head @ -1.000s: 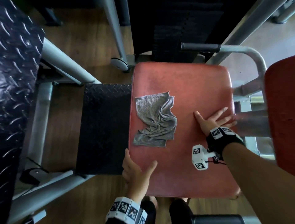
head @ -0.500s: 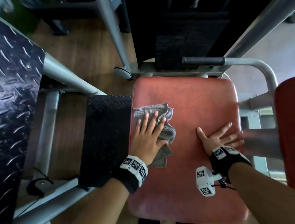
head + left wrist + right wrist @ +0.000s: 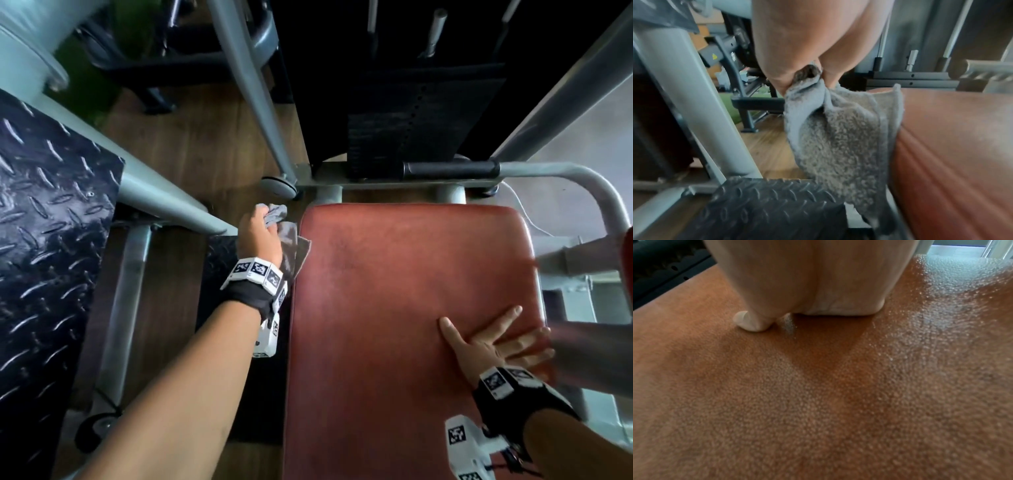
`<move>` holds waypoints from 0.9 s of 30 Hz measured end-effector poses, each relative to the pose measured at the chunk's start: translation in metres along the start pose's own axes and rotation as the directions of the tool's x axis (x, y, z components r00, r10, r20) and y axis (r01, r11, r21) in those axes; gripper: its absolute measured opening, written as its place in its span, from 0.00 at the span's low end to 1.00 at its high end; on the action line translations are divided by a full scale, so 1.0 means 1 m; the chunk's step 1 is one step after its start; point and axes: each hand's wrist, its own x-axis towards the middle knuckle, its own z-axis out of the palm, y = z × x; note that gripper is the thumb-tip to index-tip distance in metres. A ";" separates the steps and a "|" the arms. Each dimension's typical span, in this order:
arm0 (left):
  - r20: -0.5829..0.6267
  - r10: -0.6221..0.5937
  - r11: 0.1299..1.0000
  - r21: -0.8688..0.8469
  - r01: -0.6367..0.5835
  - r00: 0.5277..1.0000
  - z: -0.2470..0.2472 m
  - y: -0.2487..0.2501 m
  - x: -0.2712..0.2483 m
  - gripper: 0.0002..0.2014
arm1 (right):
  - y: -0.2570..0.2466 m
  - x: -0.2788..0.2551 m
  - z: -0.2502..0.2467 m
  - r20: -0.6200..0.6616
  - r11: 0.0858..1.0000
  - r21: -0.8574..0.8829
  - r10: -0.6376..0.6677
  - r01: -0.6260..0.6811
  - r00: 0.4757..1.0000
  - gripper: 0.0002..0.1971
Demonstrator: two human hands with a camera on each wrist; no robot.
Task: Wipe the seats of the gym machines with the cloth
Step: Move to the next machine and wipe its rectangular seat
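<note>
One seat (image 3: 411,308), one cloth (image 3: 291,246). Left hand (image 3: 258,236) now grips cloth off seat's left edge, no longer on it; right hand (image 3: 493,346) still flat, fingers spread.

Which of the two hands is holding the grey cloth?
The left hand: it grips the bunched grey cloth, which hangs beside the red seat's left edge. The right hand lies flat and open on the seat, holding nothing.
</note>
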 end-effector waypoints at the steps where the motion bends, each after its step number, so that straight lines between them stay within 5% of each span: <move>1: -0.033 -0.011 1.000 0.003 0.012 0.999 -0.003 -0.003 -0.001 0.17 | -0.001 -0.001 -0.001 0.013 1.000 0.015 -0.002 0.001 1.000 0.57; 4: -0.034 0.006 0.994 -0.111 -0.009 0.999 -0.003 0.000 -0.012 0.19 | -0.004 -0.005 -0.002 0.001 1.000 0.017 -0.013 0.013 1.000 0.57; 7: 0.112 0.008 0.958 -0.284 0.024 0.994 0.006 0.018 -0.036 0.23 | -0.006 -0.007 -0.004 0.008 1.000 0.014 -0.006 0.006 1.000 0.57; 11: 0.272 0.010 0.956 -0.283 0.070 0.962 0.018 0.030 -0.050 0.31 | -0.007 -0.009 -0.006 -0.001 1.000 0.028 -0.011 0.011 1.000 0.57; 17: 0.358 -0.253 0.818 -0.416 0.396 0.899 0.014 0.021 -0.016 0.21 | -0.006 -0.009 -0.005 -0.025 1.000 0.006 -0.020 0.020 0.999 0.57; 21: 0.271 -0.184 0.812 -0.500 0.301 0.945 0.018 0.007 -0.032 0.04 | -0.006 -0.009 -0.006 0.023 0.998 0.054 -0.019 0.017 1.000 0.55; 27: 0.304 -0.054 0.883 -0.430 0.187 0.951 0.013 0.016 -0.032 0.23 | -0.004 -0.005 -0.001 -0.004 1.000 0.019 -0.005 0.005 1.000 0.60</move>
